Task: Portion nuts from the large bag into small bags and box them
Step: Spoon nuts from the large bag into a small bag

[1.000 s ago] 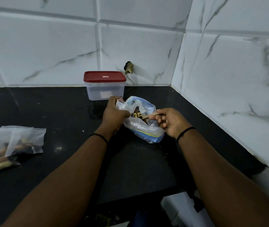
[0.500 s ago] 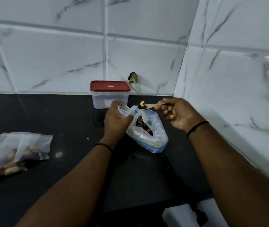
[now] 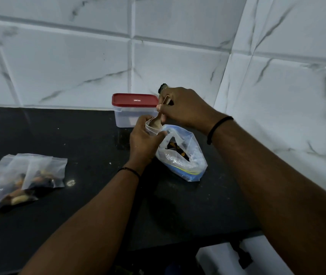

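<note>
Over the dark worktop (image 3: 78, 135), the right hand (image 3: 185, 108) is pinching a wooden spoon (image 3: 157, 122) and tipping it into a small bag (image 3: 152, 130) whose mouth the left hand (image 3: 142, 141) is gripping open — the portioning step, with the large bag (image 3: 182, 155) of nuts lying just beside. Next, I judge, comes another scoop or sealing. Filled bags (image 3: 23, 179) are waiting well to the left, and the red-lidded box (image 3: 134, 110) behind is sitting closed — its lid is standing in the way of boxing.
</note>
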